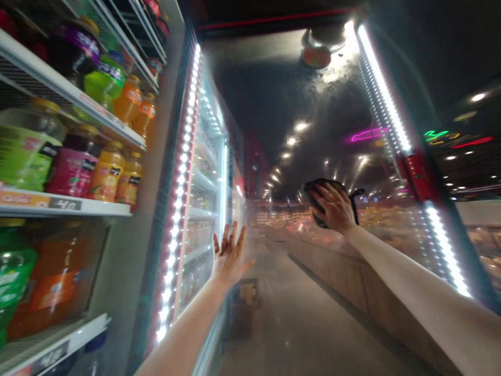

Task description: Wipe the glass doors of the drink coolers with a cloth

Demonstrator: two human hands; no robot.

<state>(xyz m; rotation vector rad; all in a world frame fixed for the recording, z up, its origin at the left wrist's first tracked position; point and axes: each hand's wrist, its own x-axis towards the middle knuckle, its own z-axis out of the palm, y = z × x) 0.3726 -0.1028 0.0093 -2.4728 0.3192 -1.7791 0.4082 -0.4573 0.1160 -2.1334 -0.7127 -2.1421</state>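
An open fridge door with a glass pane (266, 120) stands in front of me, edged by bright light strips. My right hand (332, 206) presses a dark cloth (319, 214) against the pane, fingers spread over it. The cloth's exact kind is blurred. Lower and to the left, my left hand (229, 253) is raised with its fingers apart and holds nothing. It is at the glass, its palm turned toward the pane; whether it touches cannot be told. Streaks and a hazy patch show near the top of the pane.
On the left, fridge shelves (97, 208) hold several drink bottles, among them an orange bottle (105, 172) and a green bottle (15, 277). A red door handle section (421, 175) is at the right. Through the glass appear an aisle floor (274, 313) and a long counter (336, 282).
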